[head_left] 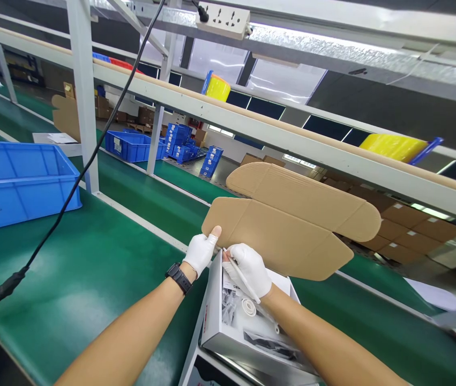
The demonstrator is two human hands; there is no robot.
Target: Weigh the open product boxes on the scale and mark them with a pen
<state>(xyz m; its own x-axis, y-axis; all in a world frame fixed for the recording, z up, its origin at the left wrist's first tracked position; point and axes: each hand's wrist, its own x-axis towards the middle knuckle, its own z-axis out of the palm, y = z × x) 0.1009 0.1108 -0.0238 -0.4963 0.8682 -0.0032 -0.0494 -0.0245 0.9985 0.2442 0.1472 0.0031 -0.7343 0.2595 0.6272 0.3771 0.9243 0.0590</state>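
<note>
A flat brown cardboard blank (288, 220) with rounded flaps is held up over the green bench. My left hand (201, 252), in a white glove with a black watch at the wrist, pinches its lower left corner, thumb on top. My right hand (249, 268), also gloved, is closed on the blank's lower edge beside the left hand. Under both hands sits an open white box (228, 332) holding bagged black parts, a white ring and papers.
A blue plastic crate (14, 182) stands at the left on the green mat (91, 268). A black cable (70, 187) hangs across the bench from a power strip (223, 20) overhead. Shelf rails carry yellow bins. White sheets lie at the right (445, 300).
</note>
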